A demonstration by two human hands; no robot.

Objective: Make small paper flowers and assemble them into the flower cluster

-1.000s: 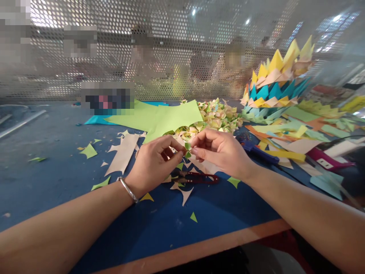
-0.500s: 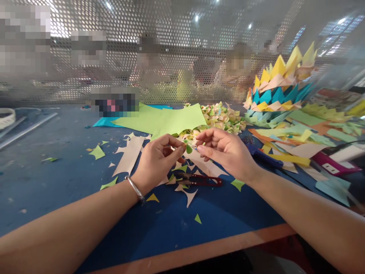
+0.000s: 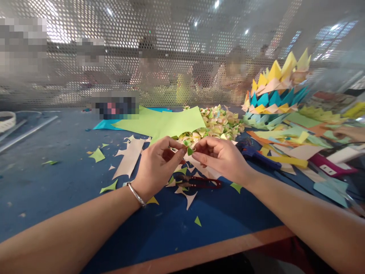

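At the frame's centre, above the table (image 3: pixel 171 236), the left hand (image 3: pixel 160 161) and right hand (image 3: pixel 226 158) both pinch a small green paper piece (image 3: pixel 189 151), apparently shaping it, and the next move seems to call for light fingertip pressure.

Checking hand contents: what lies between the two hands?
In the head view, a small green piece lies between the left hand and right hand, pinched by the left; whether the right touches it is unclear.

The small paper piece (image 3: pixel 189 151) was coloured green. The blue table (image 3: pixel 159 236) was bordered in brown along its near edge; toward its far edge, the paper stack (image 3: pixel 270 99) was banded yellow, pink and turquoise.
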